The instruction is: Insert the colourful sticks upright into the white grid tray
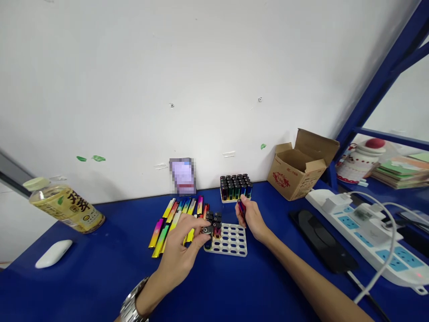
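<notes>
Left hand [181,250] pinches dark lighter [208,244], right hand [254,218] red lighter [240,207] | left hand partly hides colourful pieces [162,239] | carton [288,179] rightward

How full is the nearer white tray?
The tray is partly full: dark-topped cylinders stand at left; holes at right are empty.

A desk corner in a home or small office; which, one cannot tell. A blue table [100,273] meets a white wall [214,80], carrying a computer mouse [53,254], a drink bottle [69,211], a phone [321,239] and a power strip [400,258] with chargers [336,203], while papers [395,175] are stacked beside a blue frame [372,87].
</notes>
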A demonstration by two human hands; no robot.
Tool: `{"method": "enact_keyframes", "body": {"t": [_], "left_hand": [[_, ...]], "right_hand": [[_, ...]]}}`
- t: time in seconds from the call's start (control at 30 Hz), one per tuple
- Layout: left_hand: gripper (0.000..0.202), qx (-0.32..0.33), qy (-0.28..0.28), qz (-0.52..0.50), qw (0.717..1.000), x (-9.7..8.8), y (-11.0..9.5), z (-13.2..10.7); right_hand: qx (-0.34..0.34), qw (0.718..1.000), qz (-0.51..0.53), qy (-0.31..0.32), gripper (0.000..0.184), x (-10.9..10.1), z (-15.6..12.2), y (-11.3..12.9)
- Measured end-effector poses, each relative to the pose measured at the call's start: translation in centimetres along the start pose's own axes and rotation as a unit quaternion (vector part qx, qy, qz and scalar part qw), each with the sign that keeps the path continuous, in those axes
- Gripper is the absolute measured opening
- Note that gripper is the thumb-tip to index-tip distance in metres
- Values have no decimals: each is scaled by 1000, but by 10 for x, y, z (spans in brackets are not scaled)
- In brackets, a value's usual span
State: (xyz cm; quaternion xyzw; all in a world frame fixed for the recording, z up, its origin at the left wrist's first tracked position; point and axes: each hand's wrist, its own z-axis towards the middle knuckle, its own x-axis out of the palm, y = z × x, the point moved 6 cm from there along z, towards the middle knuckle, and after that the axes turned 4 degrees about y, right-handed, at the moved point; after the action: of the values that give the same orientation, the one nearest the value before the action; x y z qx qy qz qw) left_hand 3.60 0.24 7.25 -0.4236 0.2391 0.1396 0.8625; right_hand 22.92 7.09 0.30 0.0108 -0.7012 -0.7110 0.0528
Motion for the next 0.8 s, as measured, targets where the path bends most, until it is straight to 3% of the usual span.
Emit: {"method": "enact_keyframes", "body": {"t": [0.23,0.43,0.6,0.8], "left_hand": [[17,9,18,11,1000,-3,-14,-1],[19,63,80,111,989,19,-15,-2],[19,65,71,180,979,30,0,-4],[25,54,43,174,982,25,6,-5]], "right_hand": [[8,1000,5,4,57,-1,3,-5],[6,1000,0,12,57,-1,2,-4],[0,1000,-11,28,58,0,2,-4],[-39,997,-45,40,51,2,-3,5]]}}
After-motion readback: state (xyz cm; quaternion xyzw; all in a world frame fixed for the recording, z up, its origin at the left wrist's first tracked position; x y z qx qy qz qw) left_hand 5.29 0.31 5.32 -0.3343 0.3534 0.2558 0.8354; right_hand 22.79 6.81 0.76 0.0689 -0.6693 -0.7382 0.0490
